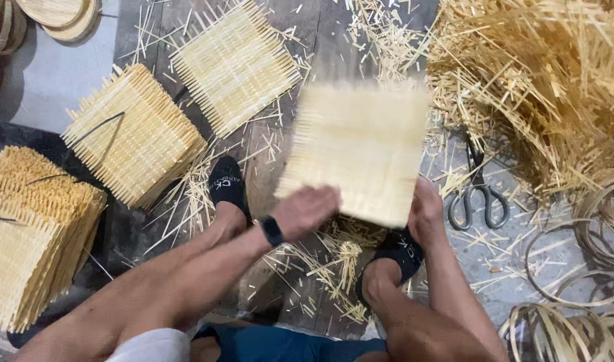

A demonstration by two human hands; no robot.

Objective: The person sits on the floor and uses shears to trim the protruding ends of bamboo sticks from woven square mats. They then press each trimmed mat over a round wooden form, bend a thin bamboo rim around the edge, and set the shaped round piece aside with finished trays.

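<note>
Head view: a square woven mat (357, 151) of thin, pale bamboo strips, its edges fringed with loose strip ends, is held up above the dark plank floor (280, 40); it is blurred, so the weave is hard to read.

Around it lie 1 more mat flat on the floor (234, 64), 2 tied stacks of mats (136, 134) (32, 234) at left, a big heap of loose strips (541, 87) at right, steel scissors (478, 194) just beside the mat's right edge, and coiled bamboo hoops (588, 268) at lower right. Short offcuts litter the boards. Both feet, in black low socks (228, 184), sit under the mat.

The left hand (305, 209), with a black wristband, lies against the mat's lower left edge, fingers seemingly curled onto it. The right hand (424, 213) clasps the lower right corner.
</note>
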